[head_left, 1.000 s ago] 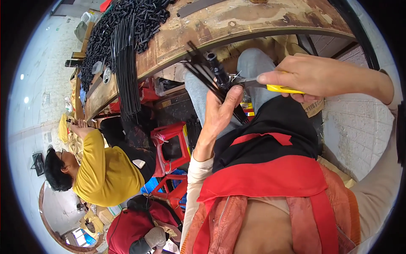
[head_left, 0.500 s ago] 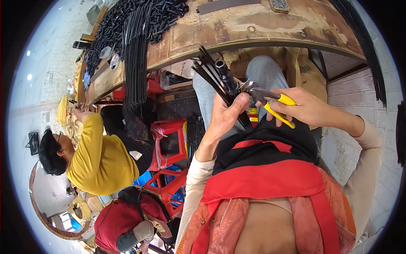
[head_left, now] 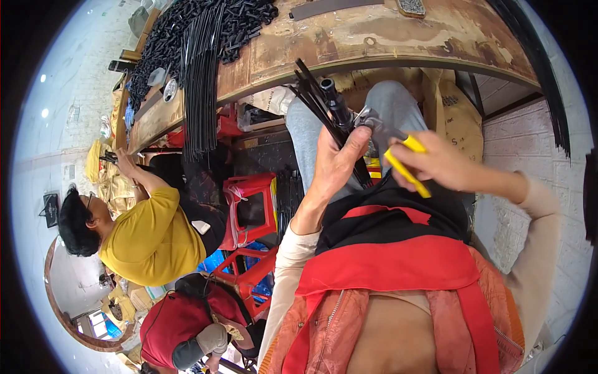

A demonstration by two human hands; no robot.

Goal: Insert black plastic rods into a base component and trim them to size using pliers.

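Note:
My left hand (head_left: 336, 163) is closed round a bundle of thin black rods (head_left: 309, 100) and a thicker black tubular fitting (head_left: 337, 107), which points up and away from me above my lap. My left thumb lies beside the metal head of a pair of pliers (head_left: 385, 129). Those pliers have yellow handles, and my right hand (head_left: 445, 163), a little blurred, is closed on them. Their jaws meet the side of the fitting near my thumb; what sits between the jaws is too small to make out.
Beyond my knees runs a worn wooden workbench (head_left: 349, 50) with a heap of short black tubes (head_left: 162, 53) and long black rods (head_left: 200, 81) overhanging its edge. Red stools (head_left: 272, 206) stand at my left. A co-worker in yellow (head_left: 152, 240) and another in dark red (head_left: 171, 327) sit further left.
My right hand has shifted slightly left with the pliers, and the handles have swung a little. The rods have tilted slightly. The co-worker in yellow has moved their hands and arm.

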